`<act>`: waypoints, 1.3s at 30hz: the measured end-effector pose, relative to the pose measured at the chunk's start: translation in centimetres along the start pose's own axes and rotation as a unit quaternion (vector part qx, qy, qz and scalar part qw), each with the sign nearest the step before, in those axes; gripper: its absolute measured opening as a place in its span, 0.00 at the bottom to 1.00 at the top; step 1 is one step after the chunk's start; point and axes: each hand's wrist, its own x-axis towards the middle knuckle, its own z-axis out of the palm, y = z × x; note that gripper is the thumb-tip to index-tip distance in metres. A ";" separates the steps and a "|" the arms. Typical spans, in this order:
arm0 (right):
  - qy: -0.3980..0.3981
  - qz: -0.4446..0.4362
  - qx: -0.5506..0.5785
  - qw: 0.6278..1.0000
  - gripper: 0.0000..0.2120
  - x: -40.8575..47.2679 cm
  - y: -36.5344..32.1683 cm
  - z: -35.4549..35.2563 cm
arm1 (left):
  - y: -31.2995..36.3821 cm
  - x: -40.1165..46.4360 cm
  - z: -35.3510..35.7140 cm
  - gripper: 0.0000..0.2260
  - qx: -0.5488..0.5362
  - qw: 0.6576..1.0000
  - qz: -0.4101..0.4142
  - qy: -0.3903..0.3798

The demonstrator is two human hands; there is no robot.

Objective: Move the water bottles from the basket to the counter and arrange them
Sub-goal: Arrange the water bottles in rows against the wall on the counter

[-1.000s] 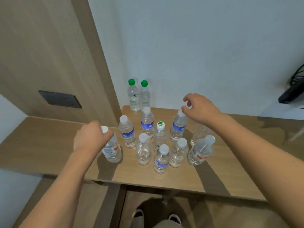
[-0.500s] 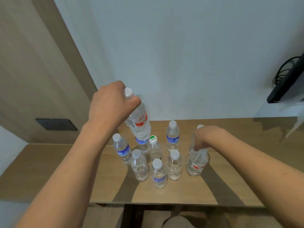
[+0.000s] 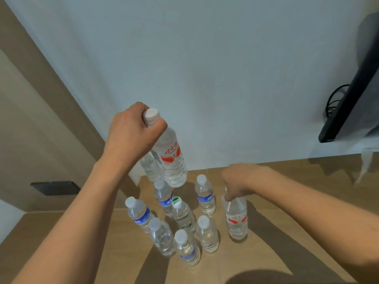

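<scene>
My left hand (image 3: 131,136) grips the neck of a red-labelled water bottle (image 3: 171,158) with a white cap and holds it in the air above the back of the group. My right hand (image 3: 240,181) is closed on the top of a second red-labelled bottle (image 3: 236,220), which stands on the wooden counter (image 3: 276,253). Several more clear bottles stand clustered between them, some blue-labelled (image 3: 141,217), one with a green-and-white cap (image 3: 181,214). Another bottle (image 3: 149,167) is partly hidden behind the lifted one. No basket is in view.
A white wall rises behind the counter. A wooden panel (image 3: 41,119) with a dark switch plate (image 3: 55,187) stands at the left. A black screen edge (image 3: 348,103) with cables hangs at the upper right. Bare counter shows to the right of the bottles.
My left hand has lifted the red-labelled bottle off the counter's left side and carried it up toward the back. My right hand dropped from the air onto the other red-labelled bottle's top.
</scene>
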 end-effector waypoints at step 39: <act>0.173 0.050 0.221 0.959 0.14 25.7 0.8 -4.7 | -20.0 9.7 23.9 0.13 0.257 0.890 0.259 -0.273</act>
